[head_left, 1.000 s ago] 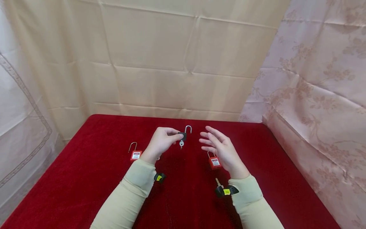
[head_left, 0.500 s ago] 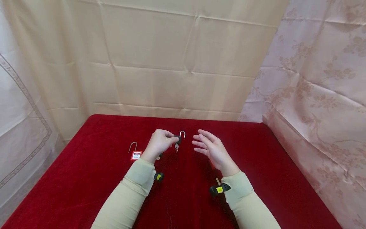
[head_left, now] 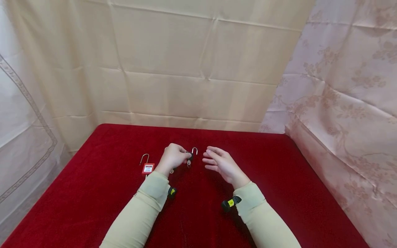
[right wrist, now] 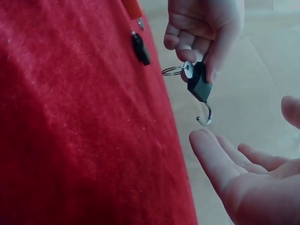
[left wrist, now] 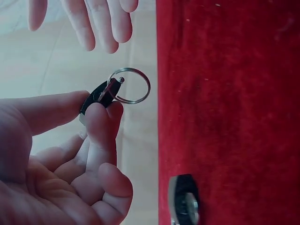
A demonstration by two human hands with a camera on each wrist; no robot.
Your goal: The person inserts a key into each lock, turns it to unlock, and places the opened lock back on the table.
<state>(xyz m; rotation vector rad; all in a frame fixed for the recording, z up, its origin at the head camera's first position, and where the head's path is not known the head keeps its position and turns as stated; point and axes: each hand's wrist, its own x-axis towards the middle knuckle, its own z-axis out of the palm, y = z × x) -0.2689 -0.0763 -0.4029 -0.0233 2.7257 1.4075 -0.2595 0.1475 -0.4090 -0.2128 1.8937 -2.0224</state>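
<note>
My left hand (head_left: 173, 156) pinches a small black padlock (right wrist: 200, 84) between thumb and forefinger, above the table. Its silver shackle (head_left: 194, 151) stands raised and unlatched, pointing away from the left hand. A key (right wrist: 188, 69) sits in the lock's underside, with a split ring (left wrist: 136, 85) hanging from it. Just right of the shackle is my right hand (head_left: 221, 163), fingers extended and holding nothing. In the right wrist view its fingertips (right wrist: 200, 136) are close to the shackle's hooked end.
A red padlock (head_left: 148, 168) with a white label and raised shackle lies left of my left wrist on the red cloth (head_left: 198, 213). Beside that wrist, partly hidden, is another black padlock (left wrist: 183, 199). Beige curtains (head_left: 186, 96) hang behind the table.
The left hand has drawn the black padlock left and slightly nearer. My right hand has followed leftward, and its arm now hides the red padlock and key seen on the right earlier.
</note>
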